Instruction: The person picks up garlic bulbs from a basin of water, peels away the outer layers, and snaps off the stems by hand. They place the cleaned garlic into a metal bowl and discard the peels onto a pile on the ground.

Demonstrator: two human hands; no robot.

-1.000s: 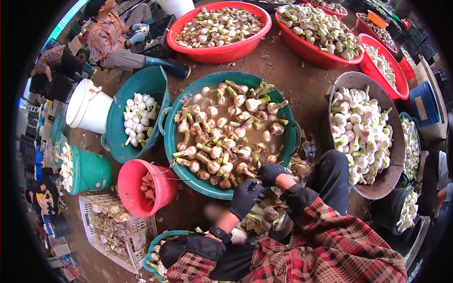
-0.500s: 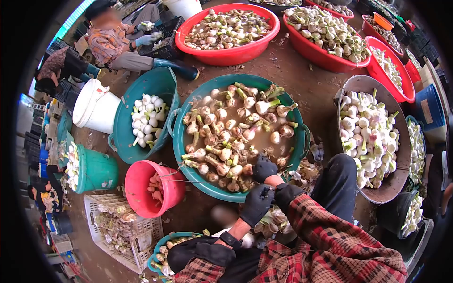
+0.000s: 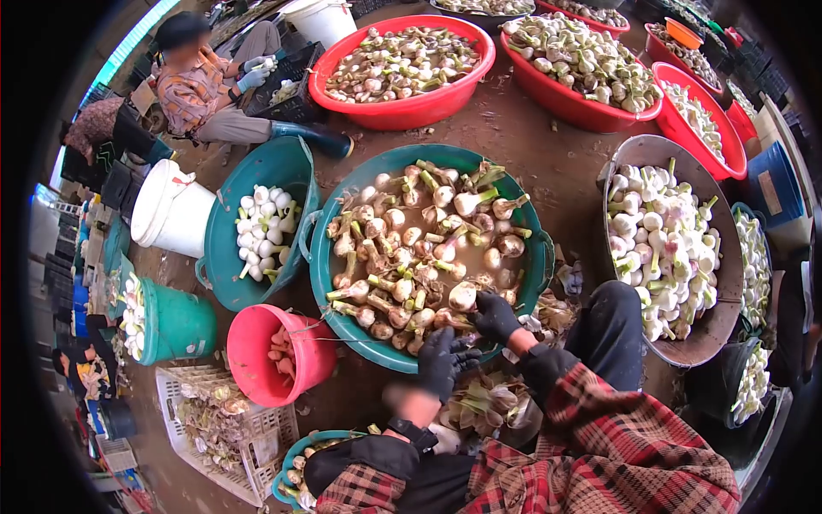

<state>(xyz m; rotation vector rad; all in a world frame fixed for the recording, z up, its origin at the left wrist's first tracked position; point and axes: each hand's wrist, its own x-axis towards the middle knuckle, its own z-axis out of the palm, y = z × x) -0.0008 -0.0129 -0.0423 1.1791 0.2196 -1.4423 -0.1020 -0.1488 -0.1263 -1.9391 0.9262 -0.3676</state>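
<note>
A large teal tub (image 3: 324, 267) of muddy water is in front of me, with many stemmed garlic bulbs in it. My right hand (image 3: 497, 318), in a dark glove, reaches over its near rim. The fingers of that hand are closed at a pale garlic bulb (image 3: 462, 296), which shows at the fingertips. My left hand (image 3: 444, 363), also in a dark glove, is at the tub's near edge with fingers apart and nothing visible in it. Below my hands is a heap of loose garlic skins (image 3: 488, 403).
A teal basket (image 3: 295, 158) of white bulbs, a pink bucket (image 3: 300, 343) and a white crate (image 3: 265, 445) are on the left. A brown metal basin (image 3: 715, 317) of garlic is on the right. Red tubs (image 3: 402, 116) stand beyond. A co-worker (image 3: 193, 94) sits at upper left.
My hands were close together at the tub's near rim. The left has moved down-left and its fingers have spread; the right has shifted slightly right, with a pale bulb now at its fingertips.
</note>
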